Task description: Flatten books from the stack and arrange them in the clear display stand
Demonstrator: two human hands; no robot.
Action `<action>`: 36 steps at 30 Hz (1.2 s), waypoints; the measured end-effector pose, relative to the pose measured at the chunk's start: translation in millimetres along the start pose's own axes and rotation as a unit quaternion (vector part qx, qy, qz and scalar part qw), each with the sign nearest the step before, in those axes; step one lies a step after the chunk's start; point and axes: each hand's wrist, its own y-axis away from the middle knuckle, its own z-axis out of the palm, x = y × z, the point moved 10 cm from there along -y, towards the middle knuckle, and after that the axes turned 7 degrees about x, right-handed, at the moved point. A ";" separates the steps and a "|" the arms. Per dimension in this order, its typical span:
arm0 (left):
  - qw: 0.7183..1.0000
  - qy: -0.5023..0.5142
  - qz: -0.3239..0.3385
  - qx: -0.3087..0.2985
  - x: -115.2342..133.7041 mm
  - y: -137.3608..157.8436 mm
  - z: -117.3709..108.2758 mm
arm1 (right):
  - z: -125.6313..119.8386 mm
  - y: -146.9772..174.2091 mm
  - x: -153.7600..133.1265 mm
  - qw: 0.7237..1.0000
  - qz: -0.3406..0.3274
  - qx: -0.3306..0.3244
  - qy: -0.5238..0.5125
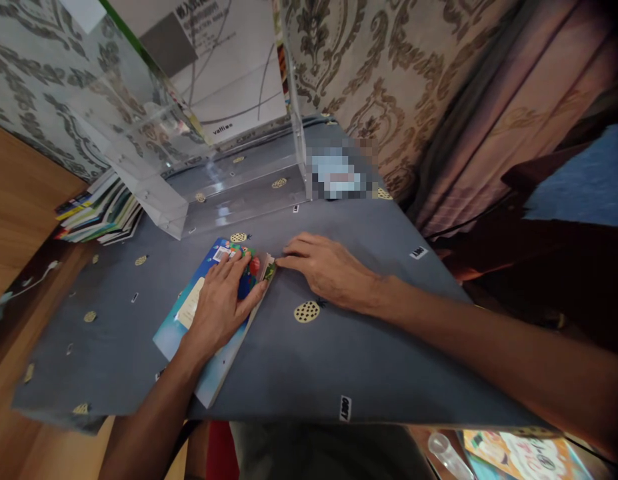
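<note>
One wide left hand [223,293] of ours lies flat on the book [176,320], palm down, its fingertips by the barcode [221,254] and its thumb set out toward the long right edge. Our right hand [331,270] rests low with loosely bent fingers, its index fingertip at the book's far right corner, where page edges show; we cannot tell whether finger and thumb grip anything there. The book lies slantwise on the grey cloth [369,360], blue cover up, a pale panel partly under our left hand.

Near our right wrist we see a printed pineapple [307,311]. Beyond the book stands a clear rack [173,210], with a white folder [239,87] in or just behind it; to its right sits something blurred [339,172] that we cannot make out. Left of the rack we have a pile of books [103,210]. Farther back runs patterned wallpaper [339,53], with a pink curtain [509,113] to the right. Below the cloth's near right edge, we find a clear tube [449,457] beside a colourful booklet [529,457].
</note>
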 end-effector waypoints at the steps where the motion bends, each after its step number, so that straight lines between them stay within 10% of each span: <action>1: 1.000 0.001 0.001 0.000 0.3 0.0 -0.2 | 1.5 0.0 0.4 1.000 0.002 -0.008 0.004; 36: 1.000 0.000 0.011 -0.002 -0.3 1.5 1.1 | 0.8 0.7 -1.1 1.000 -0.003 -0.013 0.009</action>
